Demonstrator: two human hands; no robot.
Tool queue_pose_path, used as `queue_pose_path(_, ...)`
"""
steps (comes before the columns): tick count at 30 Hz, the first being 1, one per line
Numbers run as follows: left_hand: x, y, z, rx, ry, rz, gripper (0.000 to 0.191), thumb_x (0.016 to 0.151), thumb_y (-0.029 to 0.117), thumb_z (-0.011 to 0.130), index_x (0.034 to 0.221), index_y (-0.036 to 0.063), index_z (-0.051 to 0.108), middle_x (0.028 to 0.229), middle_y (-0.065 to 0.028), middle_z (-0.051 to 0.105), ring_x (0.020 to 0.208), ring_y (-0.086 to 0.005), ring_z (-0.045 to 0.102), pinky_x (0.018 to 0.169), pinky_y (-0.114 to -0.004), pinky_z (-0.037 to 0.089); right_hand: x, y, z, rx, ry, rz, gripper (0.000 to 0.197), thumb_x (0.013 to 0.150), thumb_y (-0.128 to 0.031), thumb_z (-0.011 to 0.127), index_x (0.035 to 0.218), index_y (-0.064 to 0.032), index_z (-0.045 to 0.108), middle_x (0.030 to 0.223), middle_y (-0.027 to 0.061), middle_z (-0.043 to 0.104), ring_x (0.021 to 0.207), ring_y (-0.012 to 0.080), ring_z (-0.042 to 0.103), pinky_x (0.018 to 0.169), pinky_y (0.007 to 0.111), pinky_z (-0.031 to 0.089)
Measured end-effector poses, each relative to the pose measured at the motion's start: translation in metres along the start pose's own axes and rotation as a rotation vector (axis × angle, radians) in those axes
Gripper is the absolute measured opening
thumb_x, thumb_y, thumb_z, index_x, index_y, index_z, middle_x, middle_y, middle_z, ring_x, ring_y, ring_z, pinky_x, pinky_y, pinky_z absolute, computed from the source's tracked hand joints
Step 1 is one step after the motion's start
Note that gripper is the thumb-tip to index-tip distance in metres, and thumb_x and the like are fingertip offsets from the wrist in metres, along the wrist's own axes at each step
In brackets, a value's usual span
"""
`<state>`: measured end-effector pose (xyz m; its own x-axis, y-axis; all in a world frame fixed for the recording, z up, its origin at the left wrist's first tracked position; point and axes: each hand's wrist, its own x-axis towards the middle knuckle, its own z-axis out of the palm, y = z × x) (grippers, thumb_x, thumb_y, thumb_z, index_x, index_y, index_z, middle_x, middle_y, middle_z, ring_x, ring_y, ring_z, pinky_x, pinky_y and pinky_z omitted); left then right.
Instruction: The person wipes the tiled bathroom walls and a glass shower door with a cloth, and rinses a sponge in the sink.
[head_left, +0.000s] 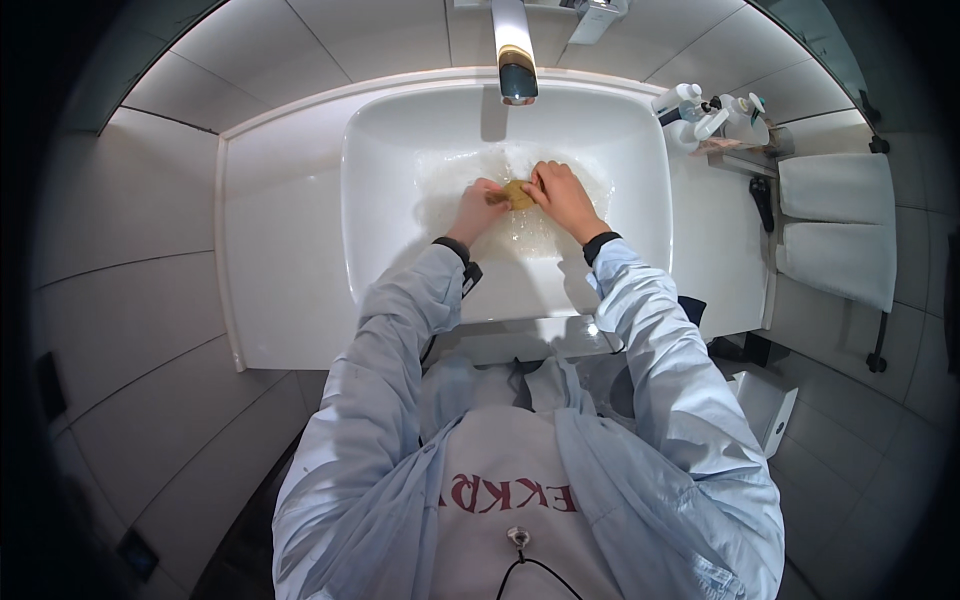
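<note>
Over the middle of a white washbasin (390, 150), both hands hold a small yellow-brown object (519, 196) with a rounded outline. Whether it is a sponge, a cloth or something else cannot be told. My left hand (480, 208) grips its left end, where a darker brown part shows, slightly blurred. My right hand (562, 196) pinches the right edge, thumb on top and fingers curled behind. Shallow, slightly cloudy water (536, 236) with ripples and splashes lies beneath the hands. Above them, a chrome faucet (517, 67) reaches out over the basin.
Several pump bottles (709, 124) stand at the basin's back right corner. A black handheld item (760, 204) lies on the white counter (281, 247) near its right edge. White towels (836, 225) hang on a rail at the right. An open white bin (769, 412) is low right.
</note>
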<state>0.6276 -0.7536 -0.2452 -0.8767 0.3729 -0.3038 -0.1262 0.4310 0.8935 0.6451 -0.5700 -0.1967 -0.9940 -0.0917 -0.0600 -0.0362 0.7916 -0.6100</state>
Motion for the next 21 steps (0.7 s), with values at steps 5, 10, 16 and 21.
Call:
queue_pose_path(5,-0.019,-0.005,0.014,0.792,-0.291,0.214,0.068,0.070,0.030,0.066,0.127,0.0024,0.042,0.125,-0.0220,0.045,0.116,-0.0367,0.044,0.094,-0.045,0.040,-0.020,0.021,0.020,-0.410,-0.221,0.034,0.029,0.074,-0.018,0.066,0.096,-0.0105,0.050,0.104,0.0098,0.050,0.092,0.0345,0.051,0.075,0.045,0.045)
queue_pose_path(10,-0.037,0.015,0.023,0.713,-0.472,0.068,0.064,0.069,0.028,0.065,0.123,0.0044,0.041,0.124,-0.0205,0.045,0.115,-0.0398,0.043,0.092,-0.046,0.040,-0.037,0.020,0.020,-0.075,-0.680,0.115,0.027,0.074,-0.014,0.063,0.095,-0.0048,0.049,0.089,0.0146,0.059,0.084,0.0320,0.057,0.073,0.038,0.045)
queue_pose_path(16,-0.037,0.040,0.021,0.039,-0.299,0.520,0.057,0.064,0.009,0.073,0.112,0.0037,0.043,0.099,-0.0139,0.057,0.093,-0.0287,0.057,0.080,-0.036,0.046,-0.058,-0.004,-0.016,0.536,-0.449,0.064,0.024,0.081,-0.014,0.064,0.100,-0.0034,0.054,0.083,0.0053,0.057,0.078,0.0135,0.054,0.071,0.028,0.044)
queue_pose_path(21,-0.032,0.068,0.013,-0.010,-0.214,0.312,0.046,0.074,0.015,0.070,0.111,0.0040,0.045,0.096,-0.0102,0.060,0.085,-0.0197,0.059,0.075,-0.029,0.046,-0.073,-0.024,-0.039,0.564,0.074,0.227,0.020,0.084,-0.011,0.062,0.101,-0.0019,0.057,0.084,0.0019,0.058,0.075,0.0096,0.054,0.067,0.023,0.045)
